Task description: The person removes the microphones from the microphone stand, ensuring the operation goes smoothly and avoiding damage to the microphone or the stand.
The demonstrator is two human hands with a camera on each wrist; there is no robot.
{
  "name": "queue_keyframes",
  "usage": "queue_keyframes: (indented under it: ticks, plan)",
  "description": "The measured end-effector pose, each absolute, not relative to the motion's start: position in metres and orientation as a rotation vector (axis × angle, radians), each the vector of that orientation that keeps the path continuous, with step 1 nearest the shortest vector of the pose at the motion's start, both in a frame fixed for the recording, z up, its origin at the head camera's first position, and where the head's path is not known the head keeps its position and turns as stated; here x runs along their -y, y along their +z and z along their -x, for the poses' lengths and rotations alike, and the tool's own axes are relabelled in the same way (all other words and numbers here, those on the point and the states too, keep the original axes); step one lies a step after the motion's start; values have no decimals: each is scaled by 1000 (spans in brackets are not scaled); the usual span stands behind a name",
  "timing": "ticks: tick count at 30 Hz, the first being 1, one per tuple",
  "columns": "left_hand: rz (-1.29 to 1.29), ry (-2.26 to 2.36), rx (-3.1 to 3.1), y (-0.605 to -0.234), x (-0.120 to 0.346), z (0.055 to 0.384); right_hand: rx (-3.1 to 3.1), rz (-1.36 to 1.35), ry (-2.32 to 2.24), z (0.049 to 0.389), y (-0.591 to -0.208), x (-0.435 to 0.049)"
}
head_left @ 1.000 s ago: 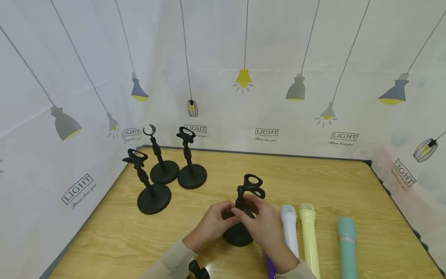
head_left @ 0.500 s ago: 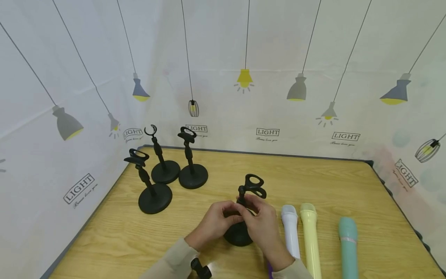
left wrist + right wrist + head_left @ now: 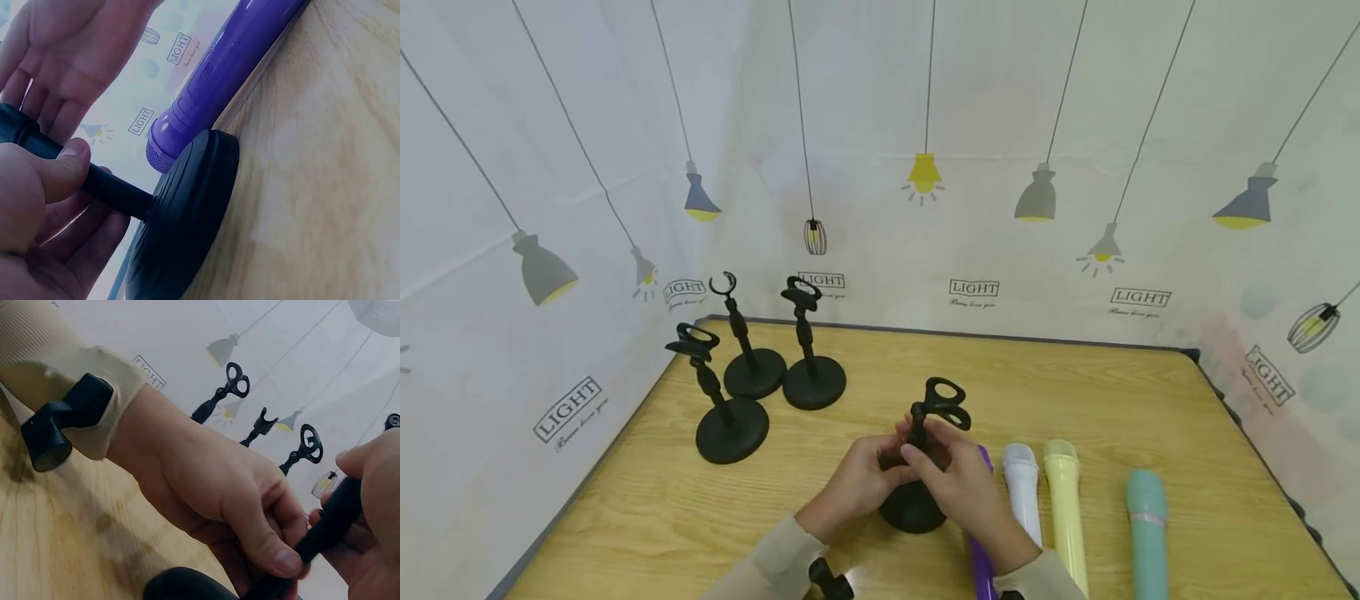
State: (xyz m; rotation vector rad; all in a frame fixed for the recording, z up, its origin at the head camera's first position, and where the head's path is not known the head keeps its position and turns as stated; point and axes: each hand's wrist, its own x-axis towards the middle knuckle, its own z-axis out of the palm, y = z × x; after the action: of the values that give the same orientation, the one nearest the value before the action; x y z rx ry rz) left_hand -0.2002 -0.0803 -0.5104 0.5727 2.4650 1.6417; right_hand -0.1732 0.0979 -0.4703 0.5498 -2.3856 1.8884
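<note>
A black tabletop microphone stand (image 3: 913,512) stands upright on the table between my hands, its double-ring clip (image 3: 947,402) at the top. My left hand (image 3: 859,485) pinches the lower pole (image 3: 119,192) between thumb and fingers, above the round base (image 3: 194,212). Higher up, my right hand (image 3: 967,482) grips the thicker collar (image 3: 340,509), thumb on one side and fingers behind. Beside the base lies a purple microphone (image 3: 209,78), partly hidden under my right forearm in the head view.
White (image 3: 1022,483), yellow (image 3: 1064,508) and teal (image 3: 1147,525) microphones lie on the right of the wooden table (image 3: 820,542). Three more black stands (image 3: 732,429) stand at the back left. A lamp-printed curtain (image 3: 865,108) surrounds the table's back and sides.
My right fingers have shifted round the collar, and more of the pole and the purple microphone now shows. The left hand keeps its hold; the stand's base stays in place.
</note>
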Motion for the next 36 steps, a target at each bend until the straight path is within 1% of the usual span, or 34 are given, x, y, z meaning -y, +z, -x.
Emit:
queue_keyframes:
  ticks: [4,11,21,28,32,36]
  plan:
    - [-575,1612,-2500,-511,82,201,2379,-393,1871,174,-470,-84]
    - [-556,1635,-2466,-512,81,199,2382,-307,1738,173,-469,-79]
    - [-562,1649,-2459,-511,80,198,2430,-416,1611,171,-475,-100]
    - [-564,1659,-2442,-511,80,198,2506,-641,1465,173,-477,-111]
    - [-572,1661,-2442,-511,80,199,2538,-737,1504,176,-477,-115]
    - [-568,1651,-2444,-511,80,199,2592,-686,1637,176,-476,-118]
